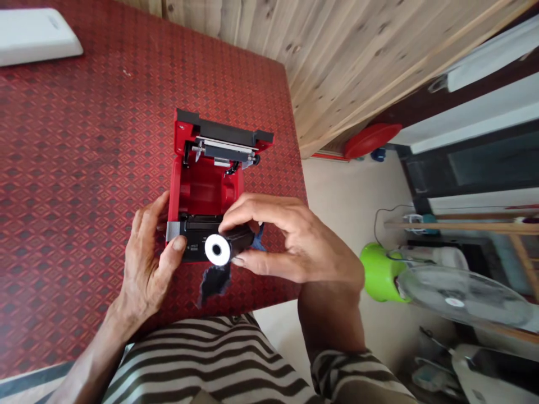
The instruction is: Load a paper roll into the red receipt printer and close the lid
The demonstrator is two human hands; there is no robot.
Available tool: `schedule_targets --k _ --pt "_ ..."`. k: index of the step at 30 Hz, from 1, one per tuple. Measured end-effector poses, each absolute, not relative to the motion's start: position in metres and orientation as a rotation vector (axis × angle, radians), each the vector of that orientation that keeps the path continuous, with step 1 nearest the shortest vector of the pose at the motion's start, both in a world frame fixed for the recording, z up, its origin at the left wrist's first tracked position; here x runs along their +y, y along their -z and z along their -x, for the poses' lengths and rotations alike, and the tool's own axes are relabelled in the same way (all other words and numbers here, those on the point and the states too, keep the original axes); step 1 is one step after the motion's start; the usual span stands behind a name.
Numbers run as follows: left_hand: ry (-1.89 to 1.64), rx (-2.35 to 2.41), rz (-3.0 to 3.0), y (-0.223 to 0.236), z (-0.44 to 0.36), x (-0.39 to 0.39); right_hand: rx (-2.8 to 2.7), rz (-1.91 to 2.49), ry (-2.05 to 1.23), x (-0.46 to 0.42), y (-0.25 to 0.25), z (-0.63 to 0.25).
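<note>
Black roll (241,242), pinched by partly closed right hand (295,238), apparently not yet seated; red device (206,193), lid (227,133) already raised, corner held by half-curled left hand (147,261).

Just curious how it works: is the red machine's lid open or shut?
Open. The lid stands raised at the far edge of the red machine, baring the red compartment inside.

The roll printer (204,188) has a glossy red plastic housing (175,188) and matt black plastic trim (225,130). The roll (238,242) shows a matt, paper-like end face (211,254). Planks (328,62) are knotty wood; the shirt (197,359) is cloth.
</note>
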State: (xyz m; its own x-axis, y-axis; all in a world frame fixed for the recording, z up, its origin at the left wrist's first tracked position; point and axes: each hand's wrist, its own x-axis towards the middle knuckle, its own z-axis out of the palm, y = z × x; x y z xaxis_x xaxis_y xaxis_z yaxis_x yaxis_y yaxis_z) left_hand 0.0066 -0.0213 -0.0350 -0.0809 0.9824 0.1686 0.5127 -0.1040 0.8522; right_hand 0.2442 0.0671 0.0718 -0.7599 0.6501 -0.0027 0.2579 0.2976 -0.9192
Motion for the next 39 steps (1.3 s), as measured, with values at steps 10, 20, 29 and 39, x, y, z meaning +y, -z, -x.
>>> schedule_targets --k 10,20,29,39 --pt "-1.125 1.623 -1.657 0.036 -0.007 -0.022 -2.509 1.164 -0.726 0.074 -0.058 -0.209" --pt "-1.123 1.631 -1.657 0.036 -0.007 -0.022 -2.822 1.566 -0.224 0.072 -0.058 -0.167" --pt "-1.109 1.621 -1.658 0.035 -0.008 -0.022 -2.772 1.533 -0.190 0.093 -0.031 -0.163" --pt "-1.110 1.633 -1.649 0.036 -0.007 -0.022 -2.735 1.420 -0.470 0.079 -0.051 -0.180"
